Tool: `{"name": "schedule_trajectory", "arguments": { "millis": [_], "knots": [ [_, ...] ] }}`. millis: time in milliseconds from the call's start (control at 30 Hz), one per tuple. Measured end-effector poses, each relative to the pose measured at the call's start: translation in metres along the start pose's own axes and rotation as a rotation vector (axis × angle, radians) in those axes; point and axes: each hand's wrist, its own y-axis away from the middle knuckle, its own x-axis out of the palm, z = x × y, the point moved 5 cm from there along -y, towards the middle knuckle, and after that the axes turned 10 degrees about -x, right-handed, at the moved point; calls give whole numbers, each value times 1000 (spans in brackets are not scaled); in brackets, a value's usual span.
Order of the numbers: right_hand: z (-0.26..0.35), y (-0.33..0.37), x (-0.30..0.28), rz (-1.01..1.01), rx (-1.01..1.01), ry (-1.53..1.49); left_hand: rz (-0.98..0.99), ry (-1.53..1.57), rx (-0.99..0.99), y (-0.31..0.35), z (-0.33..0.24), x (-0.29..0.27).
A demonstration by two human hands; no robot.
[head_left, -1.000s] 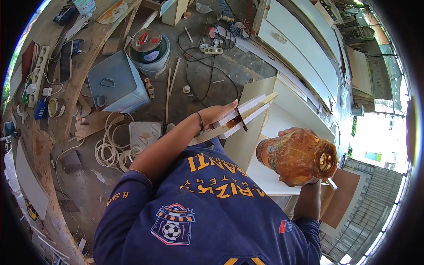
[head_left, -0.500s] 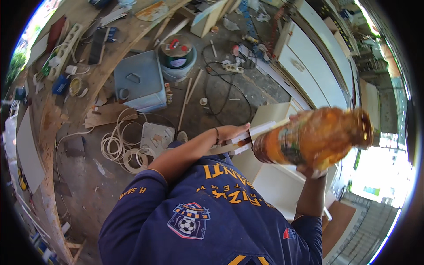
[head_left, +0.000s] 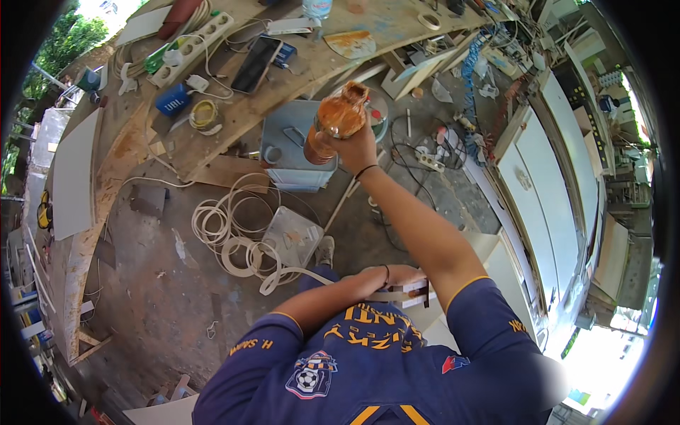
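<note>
My right hand (head_left: 356, 147) is stretched out ahead, its fingers wrapped round a clear plastic bottle (head_left: 341, 115) smeared with amber, glue-like residue. The bottle is tilted over the blue-grey container on the floor. Close to my body, my left hand (head_left: 398, 275) is closed on a narrow white board (head_left: 412, 293); its fingertips are partly hidden. From beside that hand a pale edging strip (head_left: 301, 272) runs left to a loose coil (head_left: 212, 221) on the floor.
On the wooden workbench (head_left: 290, 88) at the far left lie a phone (head_left: 256, 65), a power strip (head_left: 195, 49) and a roll of yellow tape (head_left: 205, 115). The blue-grey container (head_left: 283, 117) stands below its edge. White panels (head_left: 542, 170) lean at right; black cables (head_left: 397, 170) cross the floor.
My right hand has carried the bottle from the right side near my body to far ahead over the container. My left hand stays by my body with the board. The view has shifted left.
</note>
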Motion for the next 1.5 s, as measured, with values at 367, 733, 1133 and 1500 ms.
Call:
{"name": "schedule_trajectory", "arguments": {
  "millis": [367,733,1133,1500],
  "knots": [
    [-20,-6,35,161,-47,224,0,-136,236,-21,22,-43],
    [-11,-3,13,186,-59,159,-110,-552,287,-53,45,-46],
    [100,204,-372,-732,-79,525,349,265,-157,20,-67,-10],
    [-23,370,-406,-1311,46,-1082,216,-23,-192,-5,-144,81]
  ]
}}
